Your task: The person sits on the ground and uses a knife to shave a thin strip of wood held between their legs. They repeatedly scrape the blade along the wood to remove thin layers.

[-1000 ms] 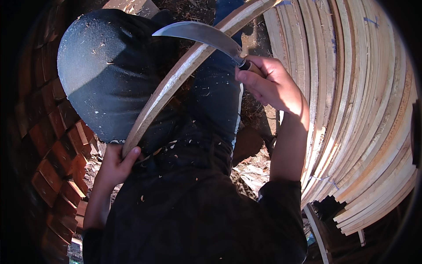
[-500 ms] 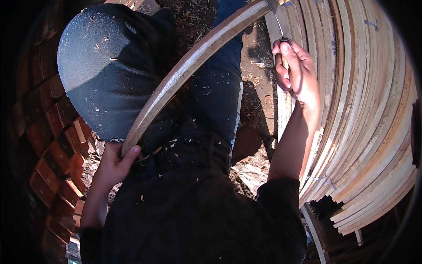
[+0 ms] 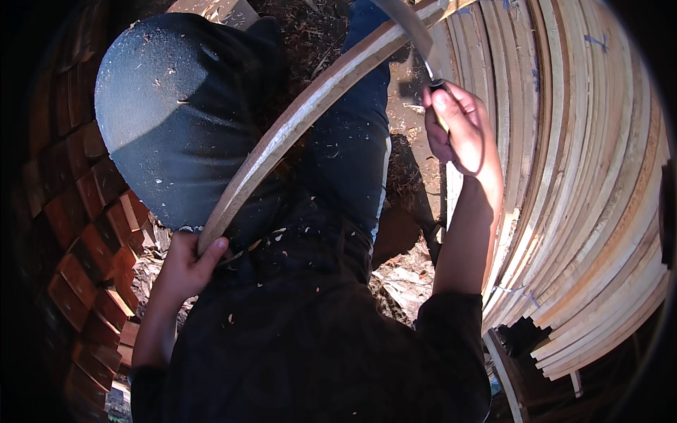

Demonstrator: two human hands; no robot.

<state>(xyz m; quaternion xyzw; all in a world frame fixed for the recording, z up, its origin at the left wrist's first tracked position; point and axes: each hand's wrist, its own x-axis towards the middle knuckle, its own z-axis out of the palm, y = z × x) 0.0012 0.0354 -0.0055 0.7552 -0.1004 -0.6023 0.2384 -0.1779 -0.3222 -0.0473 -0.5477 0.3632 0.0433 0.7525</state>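
In my left hand (image 3: 187,264) is the near end of a long, narrow wooden strip (image 3: 282,134), thumb on top and fingers underneath. The strip slants up to the right across my thighs, with a pale face along its length. My right hand (image 3: 458,130) is closed around the handle of a knife (image 3: 415,34) with a broad, curved blade. That blade passes over the far part of the strip, and its tip is beyond the upper edge of view. Whether the blade touches the wood, I cannot tell.
A large stack of long pale wooden strips (image 3: 564,169) stands at my right. Reddish-brown wooden blocks (image 3: 74,275) are piled at my left. Shavings lie on the ground (image 3: 405,278) and on my trousers (image 3: 159,106). A wooden block (image 3: 222,10) sits beyond my left knee.
My right hand has come toward me and a little left, bringing the knife blade across the strip into fuller view. My left hand and the strip have barely shifted.
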